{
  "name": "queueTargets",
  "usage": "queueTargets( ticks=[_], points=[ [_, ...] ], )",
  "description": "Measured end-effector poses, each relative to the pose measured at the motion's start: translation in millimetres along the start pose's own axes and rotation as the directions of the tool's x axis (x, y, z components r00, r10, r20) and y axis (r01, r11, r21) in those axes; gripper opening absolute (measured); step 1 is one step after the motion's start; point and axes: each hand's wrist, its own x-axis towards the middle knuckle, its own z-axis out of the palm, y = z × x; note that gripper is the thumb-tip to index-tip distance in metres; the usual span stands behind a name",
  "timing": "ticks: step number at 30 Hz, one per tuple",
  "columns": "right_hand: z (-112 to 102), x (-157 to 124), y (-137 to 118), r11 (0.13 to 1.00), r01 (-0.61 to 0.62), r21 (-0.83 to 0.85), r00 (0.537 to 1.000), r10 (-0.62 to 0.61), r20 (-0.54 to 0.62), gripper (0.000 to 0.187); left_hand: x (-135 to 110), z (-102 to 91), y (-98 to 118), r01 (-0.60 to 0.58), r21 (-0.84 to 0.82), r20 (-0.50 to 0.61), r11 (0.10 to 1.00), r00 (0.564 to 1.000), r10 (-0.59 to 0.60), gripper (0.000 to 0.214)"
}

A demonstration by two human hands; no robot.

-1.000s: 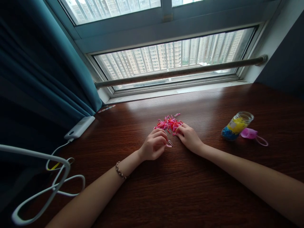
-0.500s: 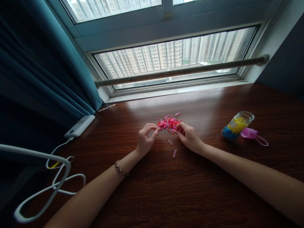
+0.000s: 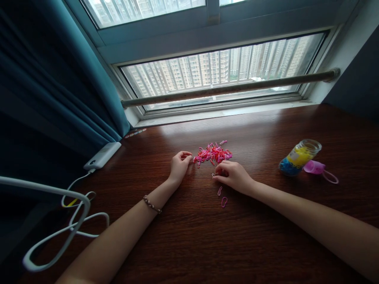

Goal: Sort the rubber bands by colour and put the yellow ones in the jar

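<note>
A pile of small pink, red and purple clips [image 3: 213, 153] lies on the dark wooden table [image 3: 207, 236] near the window. My left hand [image 3: 179, 165] rests at the pile's left edge with its fingers curled in; whether it holds a clip is not visible. My right hand [image 3: 232, 176] lies just in front of the pile, fingertips pinched on a small clip [image 3: 213, 174]. Two loose pink clips [image 3: 222, 196] lie on the table just below my right hand.
A glass jar [image 3: 299, 156] with yellow and blue contents lies on its side at the right, its pink lid [image 3: 318, 169] beside it. A white power bank [image 3: 102, 155] and white cables [image 3: 68, 225] sit at the left by the teal curtain [image 3: 59, 79].
My left hand moved up and left from the loose clips to the pile's left edge. My right hand drew back from the pile towards me. Loose clips now lie singly below my right hand.
</note>
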Motion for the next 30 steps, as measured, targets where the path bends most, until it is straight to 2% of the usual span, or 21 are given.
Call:
queueTargets(
  ticks=[3,7,13,21,25,27,30],
  points=[
    [1.4,0.4,1.5,0.998,-0.013,-0.064,0.999,0.015,0.03,0.01,0.2,-0.1,-1.2,-0.061,0.178,0.0,0.982,0.998,0.062,0.013],
    [1.3,0.0,-0.2,0.995,0.009,-0.101,0.998,-0.004,0.057,0.009,-1.8,-0.6,3.0,-0.142,0.404,0.022,0.904,0.989,0.146,0.011],
    [0.4,-0.6,-5.0,0.979,0.034,-0.202,0.996,-0.017,0.088,0.007,-5.5,0.2,8.5,-0.171,0.456,0.084,0.874,0.985,0.149,0.008],
    [0.8,-1.4,-5.1,0.974,0.094,-0.208,0.99,-0.07,0.121,0.012,-4.0,-1.4,7.6,-0.145,0.347,0.067,0.927,0.989,0.129,0.015],
    [-2.2,-2.4,-6.8,0.994,0.09,-0.057,0.993,-0.086,0.075,0.011,-3.4,-1.1,6.9,-0.102,0.162,0.059,0.982,0.994,0.093,0.017],
    [-5.9,-2.7,-9.1,0.985,0.157,0.064,0.983,-0.162,0.089,0.01,-3.8,-0.5,7.5,-0.09,0.063,0.051,0.994,0.995,0.087,0.015],
    [-10.3,-1.7,-12.5,0.921,0.322,0.221,0.912,-0.364,0.188,0.01,-4.3,-0.2,9.1,-0.093,-0.001,0.008,0.996,0.996,0.093,0.015]
  ],
)
